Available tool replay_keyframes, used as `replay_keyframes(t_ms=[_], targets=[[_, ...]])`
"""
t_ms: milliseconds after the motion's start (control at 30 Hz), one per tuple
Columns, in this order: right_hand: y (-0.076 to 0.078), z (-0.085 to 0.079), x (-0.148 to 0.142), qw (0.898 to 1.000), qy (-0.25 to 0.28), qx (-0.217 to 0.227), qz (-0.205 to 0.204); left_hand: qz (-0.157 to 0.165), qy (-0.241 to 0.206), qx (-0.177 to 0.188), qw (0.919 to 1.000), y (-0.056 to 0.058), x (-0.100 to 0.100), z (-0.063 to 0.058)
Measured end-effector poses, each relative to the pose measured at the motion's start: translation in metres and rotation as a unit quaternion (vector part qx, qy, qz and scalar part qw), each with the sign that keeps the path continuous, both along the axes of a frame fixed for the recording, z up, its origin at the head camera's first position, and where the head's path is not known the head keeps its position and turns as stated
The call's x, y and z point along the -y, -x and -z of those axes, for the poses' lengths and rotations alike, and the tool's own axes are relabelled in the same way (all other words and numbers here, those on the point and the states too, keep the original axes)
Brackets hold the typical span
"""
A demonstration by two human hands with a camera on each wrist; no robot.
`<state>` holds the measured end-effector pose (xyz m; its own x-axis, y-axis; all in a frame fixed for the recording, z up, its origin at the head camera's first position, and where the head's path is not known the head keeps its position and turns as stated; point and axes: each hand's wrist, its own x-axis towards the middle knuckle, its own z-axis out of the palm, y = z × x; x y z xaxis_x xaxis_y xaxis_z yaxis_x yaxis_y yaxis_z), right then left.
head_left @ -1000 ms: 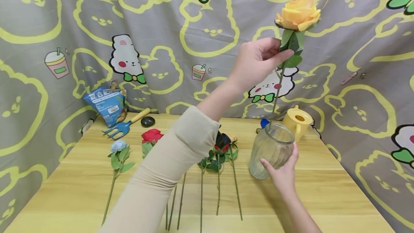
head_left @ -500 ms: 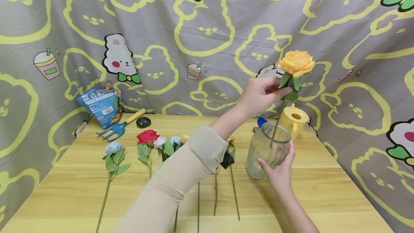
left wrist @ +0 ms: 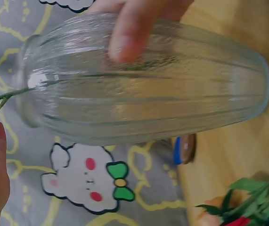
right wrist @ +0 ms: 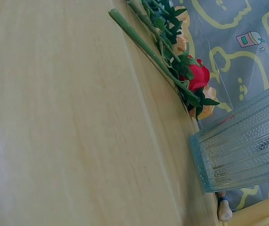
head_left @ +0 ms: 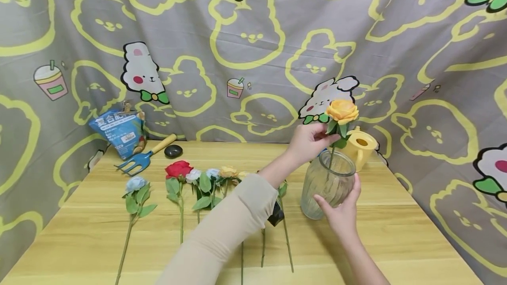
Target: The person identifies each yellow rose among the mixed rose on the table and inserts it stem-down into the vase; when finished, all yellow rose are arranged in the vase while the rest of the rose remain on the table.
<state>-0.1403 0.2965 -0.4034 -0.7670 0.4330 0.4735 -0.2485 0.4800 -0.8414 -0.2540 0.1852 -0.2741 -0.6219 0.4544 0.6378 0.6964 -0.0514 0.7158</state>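
Head view: the background is filled by a patterned curtain [head_left: 269, 78], and in front of it a wooden table [head_left: 154, 250] is spread with a row of long-stemmed flowers, among them a red rose [head_left: 178, 169] and a pale blue flower [head_left: 136, 184]. Toward the right side, a ribbed glass vase [head_left: 328, 188] is steadied with its mouth upward; whether its base is touching the wood cannot be told. A yellow watering can [head_left: 361, 151] is seen just behind it.

By the right hand [head_left: 343, 215], the vase is gripped low, with the thumb laid along the near side and the fingers wrapped round the right. By the left hand [head_left: 310, 141], closed to a narrow pinch, the yellow rose [head_left: 342, 111] is held upright just under its bloom, above the vase. Its thin stem [left wrist: 14, 93] is passed through the mouth, though its lower end cannot be made out through the glass.

For a clean insertion, the vase is probably best held firm while the stem is guided down slowly, well inside the rim [head_left: 342, 175]. The leaves should be watched, since they could be caught there, and the pinch is better loosened only once the stem is supported.
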Motion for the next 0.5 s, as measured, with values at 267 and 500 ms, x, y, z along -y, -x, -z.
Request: replay_keyframes(t_ms=[267,500], targets=[[0.000,0.000,-0.002,1.000,-0.004,-0.011,0.002,0.009,0.003,0.054,0.9985,-0.002,0.000,0.019],[0.001,0.001,-0.001,1.000,0.000,-0.005,-0.004,-0.003,0.044,0.046,0.9980,-0.002,0.002,0.031]])
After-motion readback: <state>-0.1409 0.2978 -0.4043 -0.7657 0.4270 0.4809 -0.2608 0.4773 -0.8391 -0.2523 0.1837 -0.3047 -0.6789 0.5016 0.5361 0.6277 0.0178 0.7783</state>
